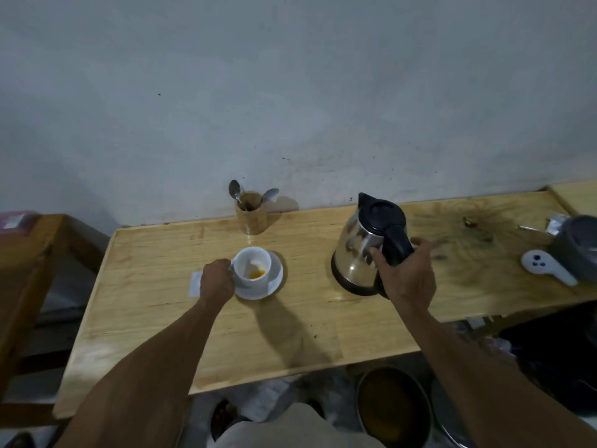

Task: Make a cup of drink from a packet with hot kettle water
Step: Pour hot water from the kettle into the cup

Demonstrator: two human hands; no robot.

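Note:
A white cup (pixel 252 265) with orange powder at its bottom stands on a white saucer (pixel 274 282) in the middle of the wooden table (pixel 161 318). My left hand (pixel 215 281) is closed on the cup's handle at its left side. A white packet (pixel 195 283) lies flat on the table, partly hidden under that hand. To the right stands a steel kettle (pixel 358 250) with a black lid and handle, upright on its base. My right hand (pixel 408 274) wraps around the kettle's black handle.
A wooden holder (pixel 251 216) with two spoons stands at the back by the wall. At the far right lie a white handle-shaped device (pixel 546 265), a grey appliance (pixel 578 244) and a foil wrapper (pixel 557 223). A metal pot (pixel 392 405) sits on the floor below the table's front edge.

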